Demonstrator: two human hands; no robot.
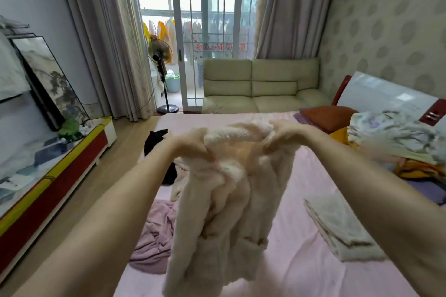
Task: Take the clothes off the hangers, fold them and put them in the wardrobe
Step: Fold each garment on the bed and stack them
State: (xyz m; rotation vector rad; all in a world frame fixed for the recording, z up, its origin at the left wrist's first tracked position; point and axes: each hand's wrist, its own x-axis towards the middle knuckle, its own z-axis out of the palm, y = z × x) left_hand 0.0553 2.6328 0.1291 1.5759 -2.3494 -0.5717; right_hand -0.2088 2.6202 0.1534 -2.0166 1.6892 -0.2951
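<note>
**Fleece coat held up by the shoulders for folding**

The cream fleece coat [229, 190] is pinched at its shoulders, left hand [193, 144] and right hand [282, 136] each in a closed grip. It hangs below both hands, above the bed [313, 270]. It should be lowered flat near the bed's middle, shoulders kept level, before the sleeves are folded in.

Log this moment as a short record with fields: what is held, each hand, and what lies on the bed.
held: cream fluffy coat, hanging over the bed
left hand: grips the coat's top edge
right hand: grips the coat's top edge
hanger: none visible
on bed: purple garment, folded pale cloth, black item, pile of bedding
</note>
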